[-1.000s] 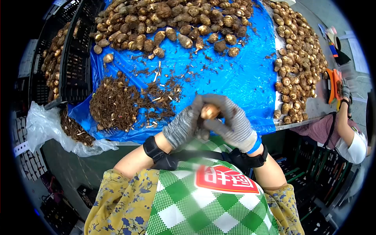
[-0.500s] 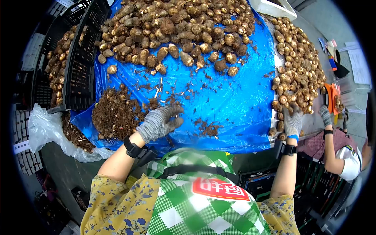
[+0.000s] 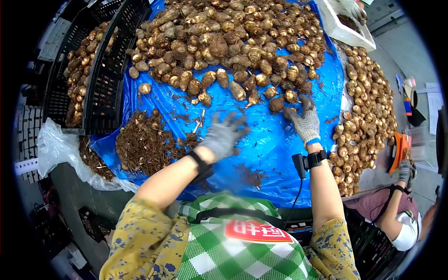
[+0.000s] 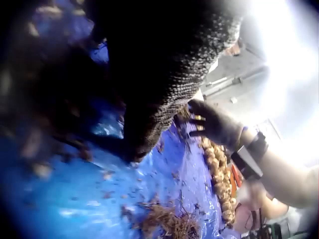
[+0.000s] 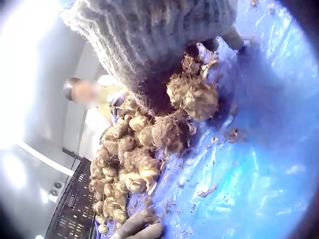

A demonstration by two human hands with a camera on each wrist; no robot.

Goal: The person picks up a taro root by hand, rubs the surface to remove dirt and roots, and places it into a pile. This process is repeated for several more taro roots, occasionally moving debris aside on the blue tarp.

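My gloved right hand reaches to the near edge of a pile of hairy taro corms on a blue plastic sheet. Its fingers are spread beside a taro at that edge. In the right wrist view the glove hangs over a fibrous taro, hiding part of it. My gloved left hand, blurred, is held with fingers spread above the sheet, nothing in it. Seen from the left wrist, that glove is dark against the sheet.
Cleaner taros line the right side. A heap of root fibres lies at left, with a small clump near me. Black crates stand far left, a white foam box far right. Another person works at right.
My hands parted from around a taro; the right went to the cleaner pile, then over to the hairy taros. The left swung left, then forward and right. Fibres appeared on the sheet near me.
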